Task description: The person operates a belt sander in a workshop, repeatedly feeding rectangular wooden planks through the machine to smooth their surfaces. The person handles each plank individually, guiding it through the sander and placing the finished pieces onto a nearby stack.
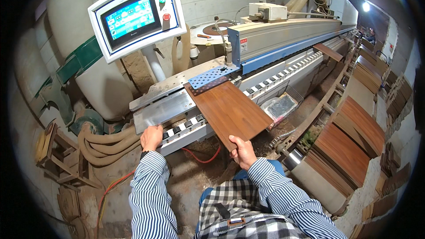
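Note:
A flat brown wood panel (232, 110) lies slantwise across the feed bed of a long edge-banding machine (287, 46). Its far end sits under a blue perforated plate (212, 76). My right hand (242, 151) grips the panel's near edge, thumb on top and fingers underneath. At the near end of the feed bed, my left hand (152, 138) is curled over the metal edge beside the row of black and white rollers (183, 126). The undersides of the left fingers are hidden.
A control screen (132, 19) with green and red buttons stands at upper left. On the right, a roller conveyor (299, 168) carries stacked brown panels (343, 150). Thick hoses (104, 146) and a wooden stool (62, 155) are at left. Another panel (327, 52) sticks out farther along the machine.

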The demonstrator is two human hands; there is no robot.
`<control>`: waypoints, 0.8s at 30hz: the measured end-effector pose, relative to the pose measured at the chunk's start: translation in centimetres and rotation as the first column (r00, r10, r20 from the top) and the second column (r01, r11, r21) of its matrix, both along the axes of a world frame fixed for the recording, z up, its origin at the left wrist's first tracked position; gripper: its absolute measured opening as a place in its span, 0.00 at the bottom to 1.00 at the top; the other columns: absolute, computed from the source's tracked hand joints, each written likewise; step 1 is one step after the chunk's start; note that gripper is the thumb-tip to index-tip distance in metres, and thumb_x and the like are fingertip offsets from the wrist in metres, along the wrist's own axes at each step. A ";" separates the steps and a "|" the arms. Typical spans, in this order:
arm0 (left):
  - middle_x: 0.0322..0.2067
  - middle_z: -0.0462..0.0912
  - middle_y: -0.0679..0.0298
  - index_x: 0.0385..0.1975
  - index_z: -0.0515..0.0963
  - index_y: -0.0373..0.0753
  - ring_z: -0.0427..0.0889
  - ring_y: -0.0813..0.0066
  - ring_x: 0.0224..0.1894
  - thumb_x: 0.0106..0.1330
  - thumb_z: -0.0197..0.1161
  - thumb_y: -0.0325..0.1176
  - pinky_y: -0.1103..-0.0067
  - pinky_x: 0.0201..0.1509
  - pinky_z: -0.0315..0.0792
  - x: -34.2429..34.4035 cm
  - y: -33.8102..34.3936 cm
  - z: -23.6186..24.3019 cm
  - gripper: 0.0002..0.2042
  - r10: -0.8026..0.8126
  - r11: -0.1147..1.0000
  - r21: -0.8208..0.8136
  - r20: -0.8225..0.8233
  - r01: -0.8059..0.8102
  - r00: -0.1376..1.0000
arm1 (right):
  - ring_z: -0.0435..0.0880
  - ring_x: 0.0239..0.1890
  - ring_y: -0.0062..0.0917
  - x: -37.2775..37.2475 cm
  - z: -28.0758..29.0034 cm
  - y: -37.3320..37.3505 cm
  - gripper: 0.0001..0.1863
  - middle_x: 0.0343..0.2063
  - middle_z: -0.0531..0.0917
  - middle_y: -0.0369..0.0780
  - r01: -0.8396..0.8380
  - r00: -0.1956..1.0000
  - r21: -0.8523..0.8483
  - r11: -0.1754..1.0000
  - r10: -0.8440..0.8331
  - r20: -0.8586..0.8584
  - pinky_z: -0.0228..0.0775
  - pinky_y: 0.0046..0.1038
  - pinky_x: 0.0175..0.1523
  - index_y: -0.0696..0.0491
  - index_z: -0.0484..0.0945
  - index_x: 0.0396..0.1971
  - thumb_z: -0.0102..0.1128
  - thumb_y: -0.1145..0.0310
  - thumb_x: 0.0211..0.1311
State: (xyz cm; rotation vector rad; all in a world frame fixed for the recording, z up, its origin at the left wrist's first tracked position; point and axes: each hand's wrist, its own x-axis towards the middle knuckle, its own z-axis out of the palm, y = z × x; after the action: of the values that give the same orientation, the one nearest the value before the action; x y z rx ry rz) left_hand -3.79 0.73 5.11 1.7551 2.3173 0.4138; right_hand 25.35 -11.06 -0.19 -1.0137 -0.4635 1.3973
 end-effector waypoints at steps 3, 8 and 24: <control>0.39 0.80 0.47 0.37 0.82 0.40 0.77 0.49 0.46 0.62 0.46 0.50 0.65 0.51 0.69 0.1 0.0 0.0 0.22 -0.004 1.000 0.003 -0.006 0.004 1.000 | 0.68 0.10 0.16 1.6 0.2 0.3 0.16 0.19 0.77 0.36 0.017 0.999 -0.014 1.000 -0.016 0.049 0.58 0.17 0.14 0.60 0.76 0.34 0.63 0.62 0.53; 0.38 0.80 0.47 0.37 0.82 0.41 0.78 0.49 0.45 0.62 0.46 0.50 0.65 0.51 0.69 0.0 0.0 -0.1 0.22 -0.004 1.000 0.005 -0.010 0.004 1.000 | 0.64 0.08 0.13 5.2 -0.9 1.7 0.12 0.11 0.72 0.31 0.074 0.988 -0.023 0.997 -0.070 0.139 0.63 0.19 0.17 0.55 0.75 0.29 0.61 0.61 0.54; 0.39 0.79 0.45 0.37 0.81 0.37 0.77 0.47 0.45 0.60 0.48 0.49 0.62 0.49 0.69 -1.5 1.3 -1.7 0.22 -0.055 0.998 0.021 -0.019 0.056 0.998 | 0.81 0.34 0.29 26.7 -0.3 -11.9 0.14 0.33 0.82 0.43 0.522 0.052 0.397 0.755 -0.493 0.869 0.73 0.29 0.41 0.55 0.81 0.34 0.60 0.60 0.56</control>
State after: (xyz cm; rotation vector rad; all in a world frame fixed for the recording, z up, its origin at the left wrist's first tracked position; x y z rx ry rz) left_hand -5.32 2.01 3.39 1.8361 2.2789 0.4155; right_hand 52.05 -22.95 -0.44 -1.8056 -0.8460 -0.0880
